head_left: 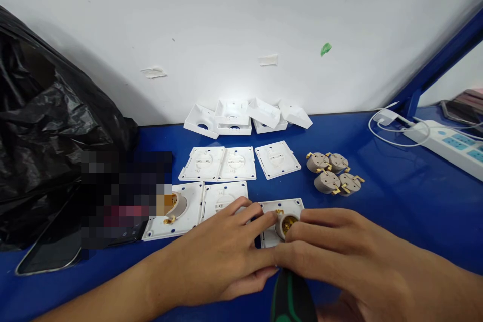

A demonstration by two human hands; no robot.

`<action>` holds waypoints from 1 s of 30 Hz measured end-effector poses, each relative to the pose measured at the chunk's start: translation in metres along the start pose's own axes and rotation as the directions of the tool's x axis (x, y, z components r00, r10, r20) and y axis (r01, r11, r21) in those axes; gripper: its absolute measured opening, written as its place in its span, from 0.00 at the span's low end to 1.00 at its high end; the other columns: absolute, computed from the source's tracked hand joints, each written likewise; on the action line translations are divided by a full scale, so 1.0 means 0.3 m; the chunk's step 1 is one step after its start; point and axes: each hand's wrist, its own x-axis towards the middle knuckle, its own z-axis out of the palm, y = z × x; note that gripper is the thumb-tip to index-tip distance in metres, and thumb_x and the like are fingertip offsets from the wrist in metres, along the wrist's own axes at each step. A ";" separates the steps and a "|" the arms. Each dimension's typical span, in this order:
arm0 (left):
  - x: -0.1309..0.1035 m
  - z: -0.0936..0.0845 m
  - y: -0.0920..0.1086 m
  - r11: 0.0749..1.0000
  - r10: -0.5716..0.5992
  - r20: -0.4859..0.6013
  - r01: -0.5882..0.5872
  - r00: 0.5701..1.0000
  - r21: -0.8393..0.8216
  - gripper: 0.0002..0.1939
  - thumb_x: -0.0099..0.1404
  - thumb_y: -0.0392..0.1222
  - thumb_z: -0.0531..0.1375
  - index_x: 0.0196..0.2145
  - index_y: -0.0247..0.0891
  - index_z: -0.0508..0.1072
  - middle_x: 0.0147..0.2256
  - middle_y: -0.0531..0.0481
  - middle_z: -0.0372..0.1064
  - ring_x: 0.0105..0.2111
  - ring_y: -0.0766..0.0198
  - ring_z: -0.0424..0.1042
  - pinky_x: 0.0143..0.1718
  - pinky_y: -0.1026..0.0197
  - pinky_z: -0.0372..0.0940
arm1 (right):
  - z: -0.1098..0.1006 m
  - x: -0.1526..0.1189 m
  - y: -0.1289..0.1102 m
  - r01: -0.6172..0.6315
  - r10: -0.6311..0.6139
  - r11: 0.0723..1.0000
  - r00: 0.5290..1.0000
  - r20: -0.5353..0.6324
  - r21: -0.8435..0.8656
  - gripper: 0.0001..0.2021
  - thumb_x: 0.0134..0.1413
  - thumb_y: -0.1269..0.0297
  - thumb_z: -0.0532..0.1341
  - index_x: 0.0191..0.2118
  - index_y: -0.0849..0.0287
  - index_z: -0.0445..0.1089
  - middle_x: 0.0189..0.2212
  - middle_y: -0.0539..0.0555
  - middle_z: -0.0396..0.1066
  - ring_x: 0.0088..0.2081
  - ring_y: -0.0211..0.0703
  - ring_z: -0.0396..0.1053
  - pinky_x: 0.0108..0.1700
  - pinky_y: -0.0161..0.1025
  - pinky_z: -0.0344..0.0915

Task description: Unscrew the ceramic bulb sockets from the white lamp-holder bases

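Note:
Between my hands, a round beige lamp socket (289, 225) with brass contacts sits on a square white base plate (296, 205). My left hand (222, 246) reaches it from the left, its fingertips closed against the socket's side and the plate. From the right, the fingers of my right hand (358, 256) are closed around the socket's rim. Below them shows a black-and-green handle (292, 297), like a screwdriver's; its tip is hidden, and I cannot tell whether my right palm grips it.
Several white base plates (236, 161) lie ahead, one bearing a socket (178, 205). White covers (234, 110) lean along the wall. Loose lamp sockets (327, 181) cluster at right, near a power strip (449, 143). A black bag (56, 110) and a phone (53, 241) occupy the left.

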 end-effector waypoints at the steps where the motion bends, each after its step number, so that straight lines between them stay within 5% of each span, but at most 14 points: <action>1: 0.000 0.000 0.000 1.000 -0.001 0.001 0.001 1.000 -0.002 0.17 0.84 0.46 0.47 0.52 0.43 0.74 0.54 0.46 0.73 0.47 0.52 0.70 0.53 0.48 0.63 | 0.000 0.003 0.000 -0.004 0.004 1.000 1.000 0.012 0.012 0.10 0.75 0.65 0.58 0.40 0.58 0.73 0.35 0.49 0.81 0.37 0.35 0.80 0.46 0.32 0.77; 11: 0.000 -0.004 -0.003 1.000 0.010 -0.008 -0.010 1.000 -0.003 0.13 0.82 0.47 0.52 0.50 0.44 0.75 0.53 0.46 0.72 0.47 0.52 0.68 0.53 0.50 0.63 | -0.011 0.005 -0.018 -0.052 0.052 0.999 0.997 0.053 -0.006 0.13 0.79 0.63 0.53 0.41 0.57 0.71 0.37 0.46 0.81 0.38 0.35 0.79 0.49 0.33 0.73; 16: -0.001 -0.001 -0.001 1.000 0.006 -0.017 -0.007 1.000 -0.018 0.16 0.83 0.45 0.47 0.50 0.44 0.75 0.53 0.46 0.73 0.47 0.52 0.68 0.54 0.49 0.62 | -0.010 0.002 -0.001 0.030 -0.030 1.000 0.998 0.062 0.010 0.09 0.78 0.64 0.56 0.43 0.57 0.71 0.39 0.46 0.82 0.40 0.35 0.79 0.48 0.35 0.74; 30: -0.004 0.000 0.001 1.000 0.010 -0.001 -0.010 1.000 -0.017 0.14 0.82 0.46 0.51 0.49 0.45 0.76 0.54 0.46 0.71 0.47 0.51 0.68 0.54 0.47 0.63 | 0.014 -0.002 -0.002 0.011 -0.011 0.999 1.000 0.001 0.041 0.11 0.76 0.65 0.58 0.39 0.59 0.73 0.31 0.48 0.76 0.35 0.35 0.75 0.46 0.34 0.74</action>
